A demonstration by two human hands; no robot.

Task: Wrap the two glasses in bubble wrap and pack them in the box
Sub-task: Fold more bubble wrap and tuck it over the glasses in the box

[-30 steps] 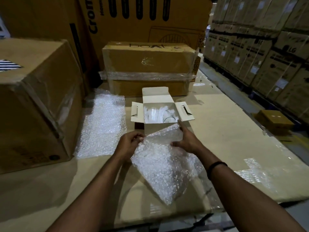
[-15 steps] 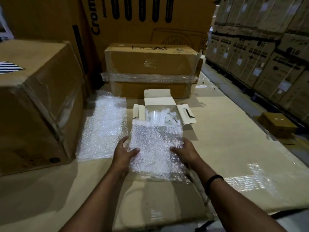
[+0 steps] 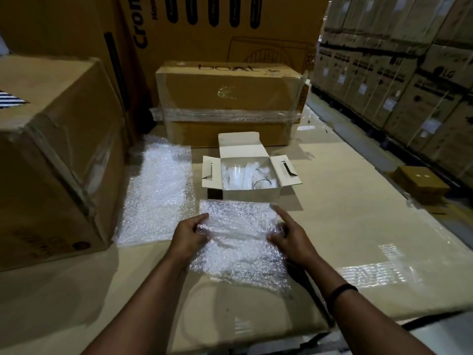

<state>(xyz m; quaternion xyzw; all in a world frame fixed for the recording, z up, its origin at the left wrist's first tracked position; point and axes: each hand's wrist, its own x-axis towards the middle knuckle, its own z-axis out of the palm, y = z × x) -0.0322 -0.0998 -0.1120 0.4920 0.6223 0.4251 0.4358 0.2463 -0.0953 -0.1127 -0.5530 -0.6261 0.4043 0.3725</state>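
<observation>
Left hand (image 3: 190, 235) pinching, right hand (image 3: 294, 238) pinching

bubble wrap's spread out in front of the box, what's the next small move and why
Probably release the bubble wrap sheet and reach the right hand into the open box for a glass. The sheet lies spread in front of the box, its side edges held by the left hand and right, and the glasses appear to sit inside unwrapped.

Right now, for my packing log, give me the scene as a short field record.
left grip: holds left edge of the front bubble wrap sheet
right grip: holds its right edge
white box: open, just beyond the sheet
glasses: inside the box
spare sheet: flat, left of the box
</observation>
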